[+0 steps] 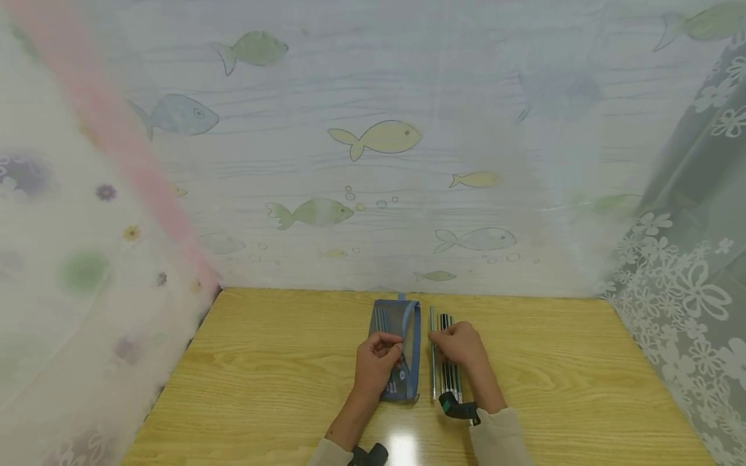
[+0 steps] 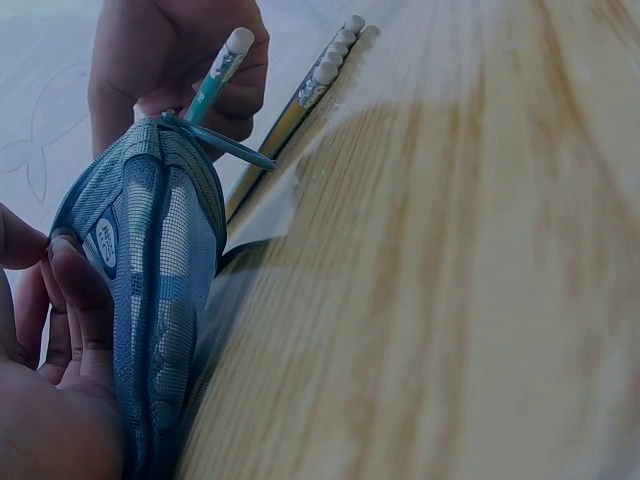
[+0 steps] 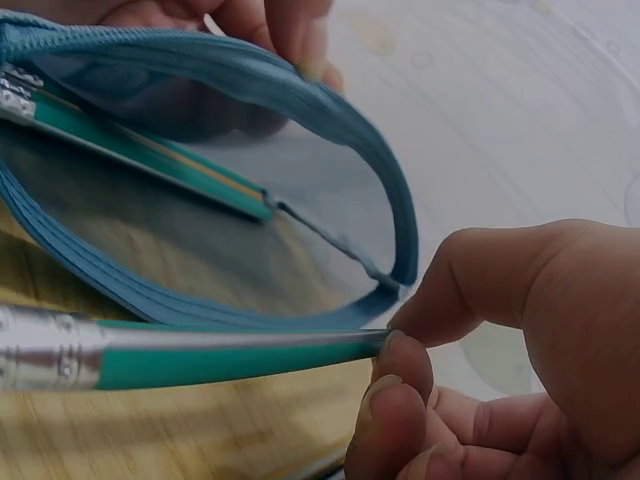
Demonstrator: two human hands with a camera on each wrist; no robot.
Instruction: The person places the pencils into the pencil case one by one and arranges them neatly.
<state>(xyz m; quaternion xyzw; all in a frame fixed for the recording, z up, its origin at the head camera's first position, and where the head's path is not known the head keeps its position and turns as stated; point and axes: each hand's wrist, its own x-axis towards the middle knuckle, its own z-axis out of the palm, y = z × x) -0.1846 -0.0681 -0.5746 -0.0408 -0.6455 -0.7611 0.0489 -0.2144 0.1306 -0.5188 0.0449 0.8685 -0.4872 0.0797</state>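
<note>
One green pencil [image 3: 240, 355] crosses the lower left of the right-wrist view, outside the pencil case [image 1: 410, 362]; in the head view it shows at the lower middle, just right of that case. The right grip [image 1: 460, 344] has it near one end, thumb and fingertips pressed close with no gap between them, the silver-banded end running free. The left grip [image 1: 375, 362] pinches the case's edge between thumb and fingers. The zip rim [image 3: 402, 225] gapes in the upper left of the right-wrist view, with more green pencils [image 3: 150, 155] inside. Under the right grip in the head view lies a row of loose pencils [image 1: 450, 374].

Held so near one end, the pencil could swivel or slip if its free end knocks the rim. The mesh could sag and the mouth narrow should the left grip slacken, and the pencil might then snag on the zip. A brush from the right grip could set the loose pencils rolling across the desk [image 1: 262, 382].

Fish-printed cloth [image 1: 379, 175] fills the upper frame; white-flowered lace [image 1: 693, 298] hangs at the right.
</note>
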